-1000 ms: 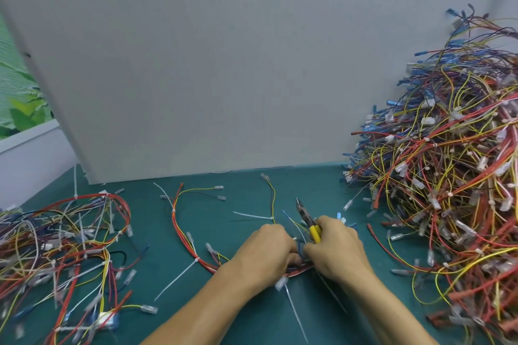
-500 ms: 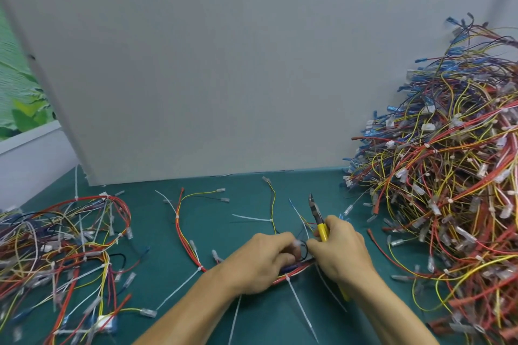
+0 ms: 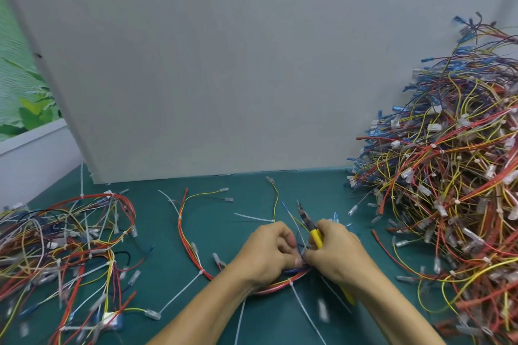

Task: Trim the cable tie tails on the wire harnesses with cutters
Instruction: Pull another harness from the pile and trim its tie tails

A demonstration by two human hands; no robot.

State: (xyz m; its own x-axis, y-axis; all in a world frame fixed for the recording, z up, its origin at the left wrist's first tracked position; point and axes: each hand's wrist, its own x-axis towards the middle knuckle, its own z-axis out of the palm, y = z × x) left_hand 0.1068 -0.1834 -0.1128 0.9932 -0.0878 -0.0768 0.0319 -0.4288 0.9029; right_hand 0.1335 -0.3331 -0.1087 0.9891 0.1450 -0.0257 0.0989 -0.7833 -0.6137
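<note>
We find both hands low in the centre of the frame, close together over the green mat (image 3: 252,193). The left hand (image 3: 269,252) has its fingers curled and pinches the wires of a red-and-yellow harness (image 3: 190,244), which loops across the mat from centre left into the hands. The right hand (image 3: 336,255) is wrapped round the yellow handle of the cutters (image 3: 308,224), and its fingertips also touch the wires. The tool's nose points up and away from the work and sits on no tie; we cannot tell how far its blades are parted.

On progress, we judge this harness barely begun. Its white tails (image 3: 182,293) stand out long and uncut, and we count at least three spread round the hands. The large heap (image 3: 448,204) fills the right of the frame, and a smaller heap (image 3: 64,246) lies at lower left. The smaller one shows a few long tails. The large one's ties look like short nubs, though it is too tangled for us to be sure. Which heap is finished we cannot say.
</note>
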